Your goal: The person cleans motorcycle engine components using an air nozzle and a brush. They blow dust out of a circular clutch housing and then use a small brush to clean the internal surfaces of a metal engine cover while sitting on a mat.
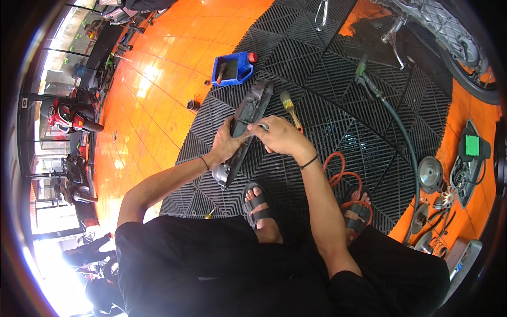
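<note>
A long dark-grey engine cover (255,103) is held up at a slant in front of me, above the black ribbed mat. My left hand (227,141) grips it by its left edge near the middle, thumb and fingers closed around it. My right hand (282,136) is closed against the opposite edge, its fingers pinched. A small metallic bit shows at those fingers, too small to name. Just beyond the right hand lies a paintbrush (289,108) with pale bristles. Past the cover's far end stands a cut-open blue jerrycan (233,68) with a red cap, with dark liquid inside.
Black ribbed matting (322,119) covers orange floor tiles (153,90). On the right lie a green air gun (362,68) with a dark hose, a round metal pulley (430,173) and other engine parts. Red tubing (338,168) loops beside my foot. A motorcycle wheel (470,87) stands far right.
</note>
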The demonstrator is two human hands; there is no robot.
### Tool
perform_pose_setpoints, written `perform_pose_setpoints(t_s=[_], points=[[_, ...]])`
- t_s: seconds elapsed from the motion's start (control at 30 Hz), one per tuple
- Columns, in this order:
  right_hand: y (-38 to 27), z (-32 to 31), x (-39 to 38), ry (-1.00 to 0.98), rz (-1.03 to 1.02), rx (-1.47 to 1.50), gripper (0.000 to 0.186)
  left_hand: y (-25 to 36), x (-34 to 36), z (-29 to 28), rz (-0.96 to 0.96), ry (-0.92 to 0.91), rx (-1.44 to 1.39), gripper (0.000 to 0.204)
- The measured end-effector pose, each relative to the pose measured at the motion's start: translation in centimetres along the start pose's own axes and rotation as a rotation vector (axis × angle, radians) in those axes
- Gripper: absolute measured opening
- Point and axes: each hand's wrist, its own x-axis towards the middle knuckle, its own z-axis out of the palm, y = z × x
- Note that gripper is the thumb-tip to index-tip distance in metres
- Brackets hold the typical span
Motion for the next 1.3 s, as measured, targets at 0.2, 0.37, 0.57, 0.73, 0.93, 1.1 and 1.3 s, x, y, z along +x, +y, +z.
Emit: perform_pose_setpoints(t_s=[0.2, 0.37, 0.57, 0.73, 0.93, 1.1, 1.3], points=[[0.4, 0.8, 0.5, 0.209, -0.076, -0.09, 0.048, -0.7, 0.4, 0.5, -0.027, -0.012, 0.061, 0.096], [2.5, 1.6, 1.5, 0.251, -0.047, 0.011, 0.049, -1.2, 0.8, 0.1, -0.061, -0.018, 0.04, 0.097], [4.8, 1.1, 1.6, 0.252, 0.094, 0.287, 0.054, -1.9, 1.6, -0.9, -0.16, -0.133, -0.133, 0.099], [7.5, 3.0, 2.9, 0.396, 0.157, 0.504, 0.051, -3.6, 2.5, -1.1, -0.159, -0.239, -0.437, 0.095], [8.2, 4.2, 3.5, 0.438, 0.116, 0.689, 0.05, -3.8, 2.7, -1.2, -0.117, -0.239, -0.469, 0.093], [9.8, 5.6, 5.7, 0.41, 0.177, 0.73, 0.046, -3.7, 2.8, -1.5, -0.103, -0.244, -0.554, 0.087], [10.1, 6.3, 7.2, 0.351, 0.242, 0.905, 0.043, -2.6, 2.3, -1.8, -0.136, -0.261, -0.514, 0.09]])
